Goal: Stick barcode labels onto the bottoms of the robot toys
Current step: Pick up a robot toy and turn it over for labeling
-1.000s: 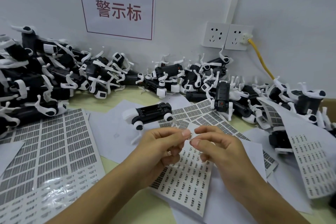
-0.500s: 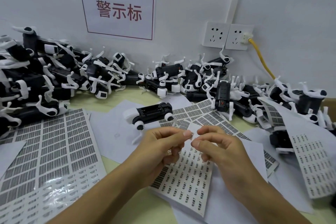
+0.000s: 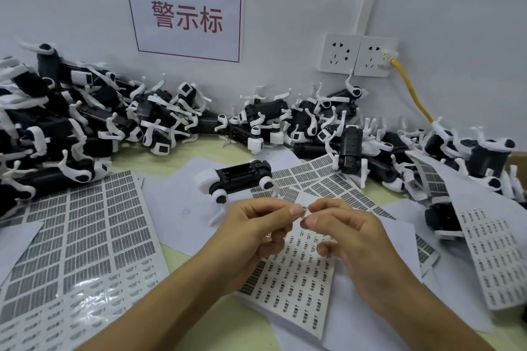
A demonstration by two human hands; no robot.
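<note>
One black-and-white robot toy (image 3: pixel 240 177) lies bottom-up on white paper just beyond my hands. My left hand (image 3: pixel 256 232) and my right hand (image 3: pixel 342 232) meet above a sheet of small labels (image 3: pixel 296 285). Thumb and forefinger of each hand pinch one tiny barcode label (image 3: pixel 304 212) between them. The label is mostly hidden by my fingertips. The other fingers of both hands are curled under.
Heaps of robot toys (image 3: pixel 71 128) line the wall from far left to the far right (image 3: pixel 470 157). A large barcode sheet (image 3: pixel 77 251) lies at left, another sheet (image 3: pixel 496 253) at right. A yellow cable (image 3: pixel 410 91) runs from the wall socket.
Both hands stay almost in place above the label sheet. Their fingertips have shifted slightly on the small label between them.
</note>
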